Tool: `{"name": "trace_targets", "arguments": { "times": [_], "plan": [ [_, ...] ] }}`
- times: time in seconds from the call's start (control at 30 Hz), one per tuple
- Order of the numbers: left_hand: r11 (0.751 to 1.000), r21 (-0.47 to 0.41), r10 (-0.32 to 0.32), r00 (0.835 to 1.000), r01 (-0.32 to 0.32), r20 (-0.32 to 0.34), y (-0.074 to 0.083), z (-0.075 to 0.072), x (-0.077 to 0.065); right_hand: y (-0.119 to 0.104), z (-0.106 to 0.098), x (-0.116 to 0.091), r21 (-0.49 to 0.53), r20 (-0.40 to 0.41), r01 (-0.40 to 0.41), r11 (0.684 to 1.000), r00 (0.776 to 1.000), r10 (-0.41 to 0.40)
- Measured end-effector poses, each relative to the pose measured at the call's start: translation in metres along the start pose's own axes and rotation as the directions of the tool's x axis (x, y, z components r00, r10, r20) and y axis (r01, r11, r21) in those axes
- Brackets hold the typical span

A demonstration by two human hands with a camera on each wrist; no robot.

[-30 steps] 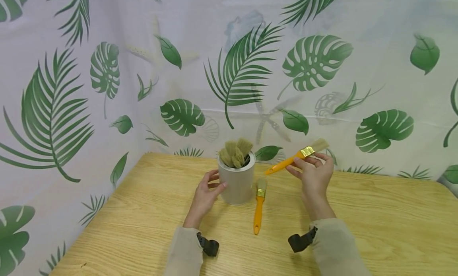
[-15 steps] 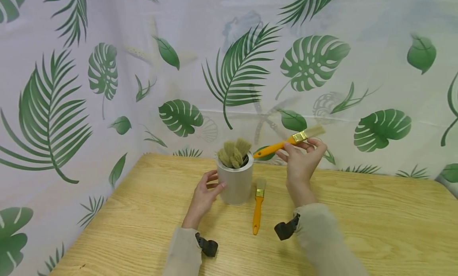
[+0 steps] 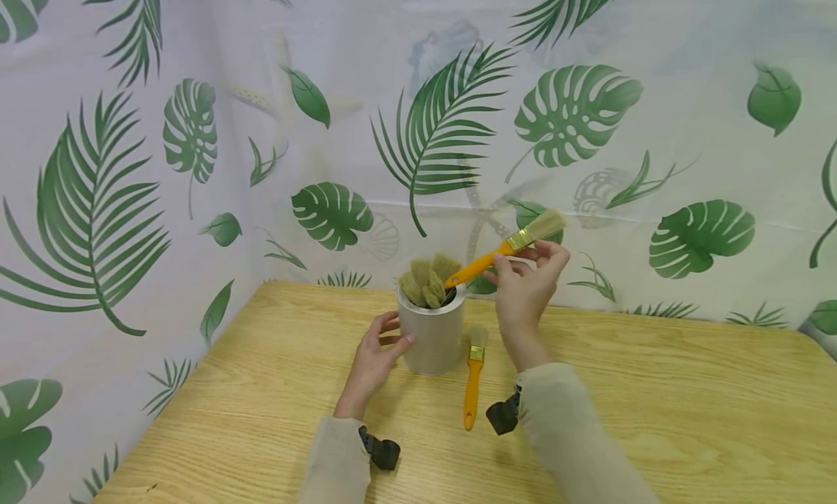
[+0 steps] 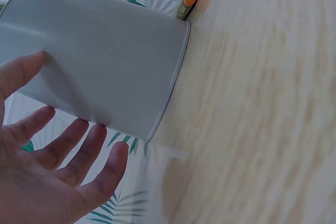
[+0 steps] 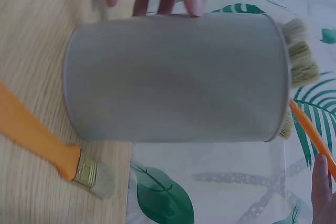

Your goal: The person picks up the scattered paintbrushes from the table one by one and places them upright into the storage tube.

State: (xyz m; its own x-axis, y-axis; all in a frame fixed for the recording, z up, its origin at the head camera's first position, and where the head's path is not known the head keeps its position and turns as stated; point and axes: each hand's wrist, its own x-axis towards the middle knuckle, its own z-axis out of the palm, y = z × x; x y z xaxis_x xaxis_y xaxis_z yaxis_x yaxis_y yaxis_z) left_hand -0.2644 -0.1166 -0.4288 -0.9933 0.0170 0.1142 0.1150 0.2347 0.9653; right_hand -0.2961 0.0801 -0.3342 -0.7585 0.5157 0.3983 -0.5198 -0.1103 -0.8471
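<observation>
A white can (image 3: 432, 340) stands upright on the wooden table, with several brushes in it, bristles (image 3: 428, 279) up. My left hand (image 3: 373, 362) holds the can from its left side, thumb on the near wall and fingertips against the side, as the left wrist view shows. My right hand (image 3: 528, 286) pinches a paintbrush (image 3: 487, 261) with an orange handle and gold ferrule. It is tilted, bristles up to the right, and its handle end is at the can's opening. That handle (image 5: 315, 132) also shows at the rim in the right wrist view.
A second orange paintbrush (image 3: 472, 388) lies on the table (image 3: 261, 417) just right of the can, bristles pointing away from me. Behind the table hangs a white cloth (image 3: 588, 184) with a green leaf print.
My right hand has moved left with the paintbrush, bringing its handle end from right of the can to the opening. My left hand and the can have stayed in place.
</observation>
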Motion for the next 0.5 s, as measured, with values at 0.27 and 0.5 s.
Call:
{"name": "trace_targets", "arguments": {
  "times": [0.27,0.5],
  "plan": [
    [1.0,0.003,0.0,1.0,0.0,0.002,0.0,0.0,-0.001,0.007,0.005,-0.007,-0.24,0.194,0.313,0.919,0.943,-0.27],
    [1.0,-0.005,0.001,1.0,-0.001,0.004,0.0,0.0,-0.001,0.011,0.004,-0.009,-0.342,0.382,0.506,0.792,0.845,-0.375]
  ]
}}
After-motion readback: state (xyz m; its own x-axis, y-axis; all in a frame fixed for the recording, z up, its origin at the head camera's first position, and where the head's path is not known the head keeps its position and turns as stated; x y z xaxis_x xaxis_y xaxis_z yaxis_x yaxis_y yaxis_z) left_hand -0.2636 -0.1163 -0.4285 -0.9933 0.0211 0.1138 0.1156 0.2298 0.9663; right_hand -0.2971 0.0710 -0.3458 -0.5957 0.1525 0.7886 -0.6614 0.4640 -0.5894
